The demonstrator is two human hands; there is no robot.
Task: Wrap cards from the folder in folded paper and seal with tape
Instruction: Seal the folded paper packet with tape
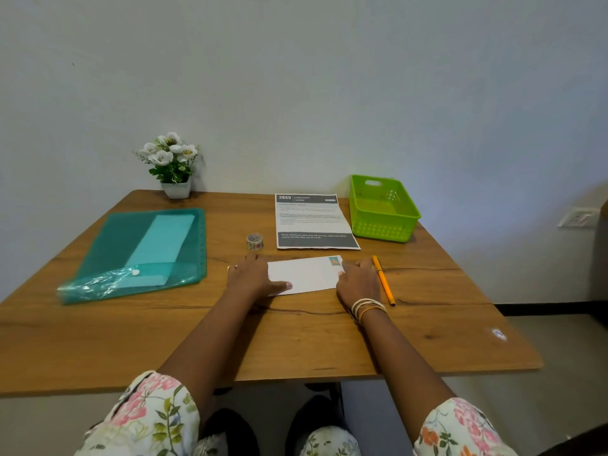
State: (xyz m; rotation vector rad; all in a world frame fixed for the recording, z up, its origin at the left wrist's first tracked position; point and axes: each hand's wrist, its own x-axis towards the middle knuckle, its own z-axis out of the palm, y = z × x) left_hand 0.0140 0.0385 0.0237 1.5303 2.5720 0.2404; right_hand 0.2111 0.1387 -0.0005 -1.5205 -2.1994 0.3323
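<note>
A folded white paper (306, 274) with a small coloured stamp at its far right corner lies flat near the middle of the wooden table (296, 340). My left hand (253, 274) presses flat on its left end, fingers spread. My right hand (358, 278) rests on its right end, fingers curled at the paper's edge. A small roll of patterned tape (255, 241) stands just beyond the left hand. The teal translucent folder (138, 255) lies to the left with a pale sheet inside. Any cards inside the folded paper are hidden.
A printed sheet (314, 222) lies behind the folded paper. A green plastic basket (383, 209) stands at the back right. An orange pencil (383, 279) lies just right of my right hand. A white pot of flowers (174, 166) stands at the back left by the wall.
</note>
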